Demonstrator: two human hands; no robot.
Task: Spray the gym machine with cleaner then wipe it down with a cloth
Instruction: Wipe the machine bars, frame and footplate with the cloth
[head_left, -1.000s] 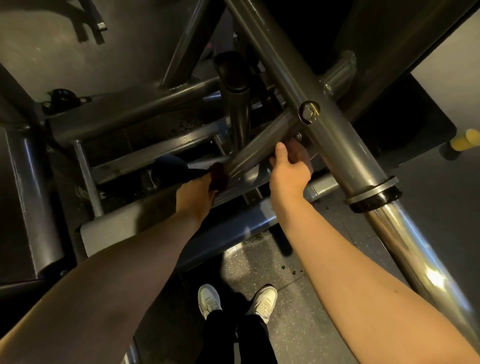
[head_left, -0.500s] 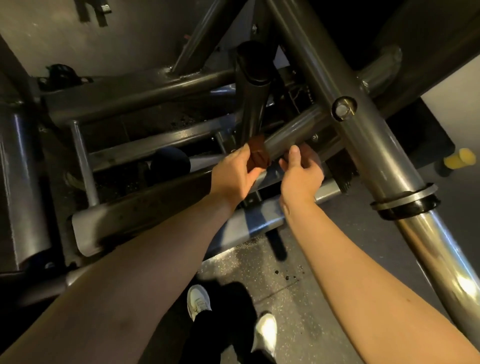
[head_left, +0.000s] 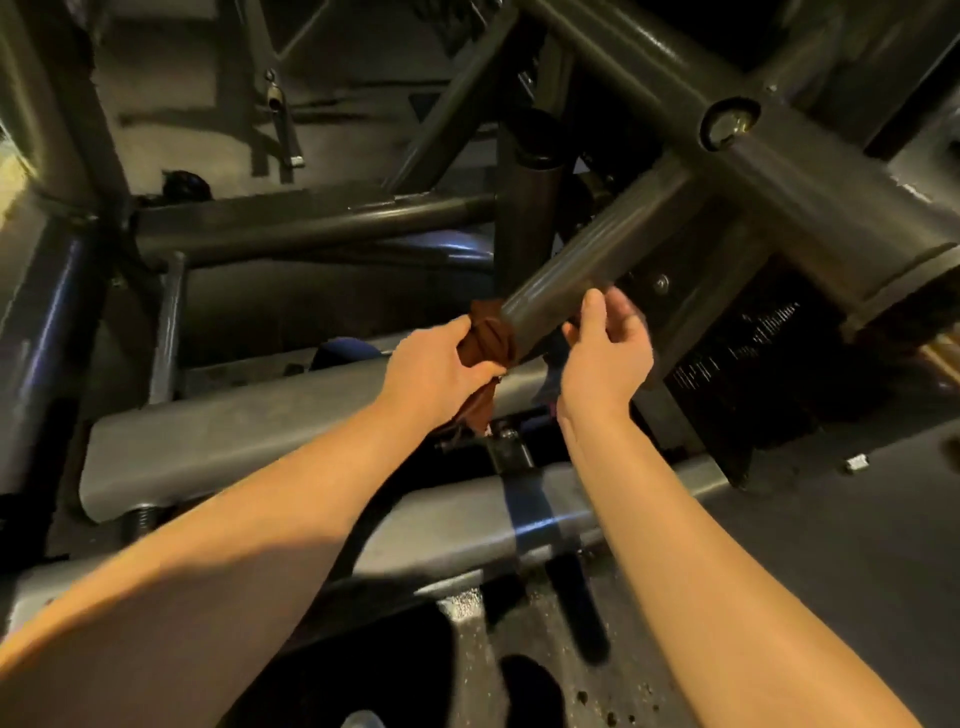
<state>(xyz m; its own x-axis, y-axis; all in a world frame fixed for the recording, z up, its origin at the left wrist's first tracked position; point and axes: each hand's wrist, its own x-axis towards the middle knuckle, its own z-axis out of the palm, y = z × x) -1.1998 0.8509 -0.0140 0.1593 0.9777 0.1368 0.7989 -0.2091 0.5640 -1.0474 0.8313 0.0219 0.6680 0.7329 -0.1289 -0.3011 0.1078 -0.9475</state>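
Left hand (head_left: 436, 369): my grip clamped on brown cloth (head_left: 488, 338) at slanted tube (head_left: 597, 265) end.
Right hand (head_left: 605, 358): grip apart, beside tube.
Behind: upright post (head_left: 524, 208).

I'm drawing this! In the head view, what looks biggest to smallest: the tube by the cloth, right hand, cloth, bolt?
1. tube
2. right hand
3. cloth
4. bolt
The left hand hides some cloth, so that rank is unsure.

- dark gray floor (head_left: 857, 561) off to the right, looks speckled down near the bottom
- tiny white scrap (head_left: 856, 461) just lying on it
- few dark spots (head_left: 613, 714) on the floor by the bottom edge
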